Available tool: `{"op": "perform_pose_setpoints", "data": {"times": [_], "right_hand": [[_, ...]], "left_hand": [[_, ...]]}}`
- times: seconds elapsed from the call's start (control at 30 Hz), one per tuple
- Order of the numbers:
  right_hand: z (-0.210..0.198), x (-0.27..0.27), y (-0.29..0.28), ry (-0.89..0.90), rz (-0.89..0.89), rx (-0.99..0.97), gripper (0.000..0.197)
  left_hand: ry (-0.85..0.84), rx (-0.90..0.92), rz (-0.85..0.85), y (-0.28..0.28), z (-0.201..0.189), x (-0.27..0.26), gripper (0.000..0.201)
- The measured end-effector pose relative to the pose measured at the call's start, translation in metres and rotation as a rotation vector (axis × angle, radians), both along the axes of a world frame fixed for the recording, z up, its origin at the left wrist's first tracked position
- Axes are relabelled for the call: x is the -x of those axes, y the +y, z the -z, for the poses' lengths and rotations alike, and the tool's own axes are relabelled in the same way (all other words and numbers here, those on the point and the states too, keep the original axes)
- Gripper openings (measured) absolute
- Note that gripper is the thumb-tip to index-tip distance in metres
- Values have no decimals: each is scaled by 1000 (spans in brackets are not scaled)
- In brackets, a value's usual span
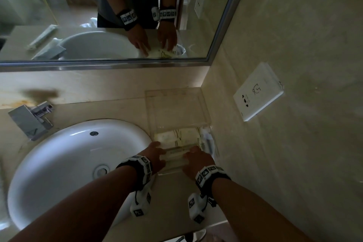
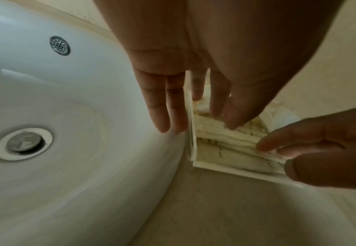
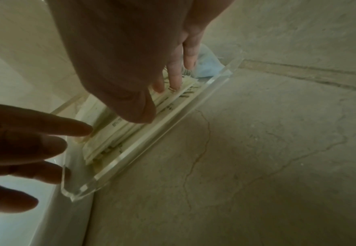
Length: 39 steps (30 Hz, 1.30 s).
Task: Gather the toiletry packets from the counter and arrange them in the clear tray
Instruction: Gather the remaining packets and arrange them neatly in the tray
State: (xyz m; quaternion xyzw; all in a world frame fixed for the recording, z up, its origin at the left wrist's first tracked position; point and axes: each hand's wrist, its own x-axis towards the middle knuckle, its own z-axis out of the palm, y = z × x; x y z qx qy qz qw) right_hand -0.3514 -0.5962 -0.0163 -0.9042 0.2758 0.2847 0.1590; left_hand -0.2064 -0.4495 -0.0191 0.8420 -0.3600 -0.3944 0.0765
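Beside the white sink (image 1: 59, 163) on the beige desk (image 1: 176, 202), left hand (image 1: 155, 158) and right hand (image 1: 198, 161), fingers (image 2: 219, 99) straight and slightly spread, press packets (image 1: 177, 137) flat into the clear tray (image 1: 176, 108); next, I'd judge, squaring the rows.

Both forearms reach forward and away from the body, roughly parallel and close together, each with a black band of white marker tiles at the wrist; the left hand (image 1: 156, 155) lies palm down, fingers (image 2: 159, 106) straight and slightly spread, tips pointing far; the right hand (image 1: 197, 160) lies just to its right, palm down, fingers (image 3: 176, 74) extended and pressing downward, thumb alongside.
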Motion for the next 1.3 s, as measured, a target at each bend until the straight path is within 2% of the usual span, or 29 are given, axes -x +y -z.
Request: {"op": "perform_pose_setpoints", "data": {"times": [0.1, 0.2, 0.27, 0.4, 0.6, 0.7, 0.83, 1.07, 1.3], "right_hand": [[-1, 2, -1, -11, -6, 10, 52], [1, 7, -3, -149, 29, 116, 41], [0, 9, -7, -184, 81, 160, 43], [-5, 11, -13, -129, 125, 149, 53], [-21, -3, -5, -111, 80, 172, 52], [-31, -21, 8, -121, 73, 139, 49], [-44, -49, 34, -160, 9, 80, 48], [-65, -110, 113, -346, -144, -1, 36], [-70, -157, 222, -312, -409, -63, 37]], "left_hand": [[-10, -3, 26, 1, -1, 2, 55], [-15, 19, 20, 4, -3, 1, 54], [-11, 39, 6, 6, -5, 0, 53], [-19, 53, -26, 11, -14, -4, 51], [-53, 95, -82, 28, -33, -16, 48], [-53, 125, -181, 46, -43, -23, 43], [-103, 108, -269, 83, -53, -32, 38], [-157, 98, -482, 174, -79, -57, 31], [-214, 106, -708, 293, -79, -72, 28]]}}
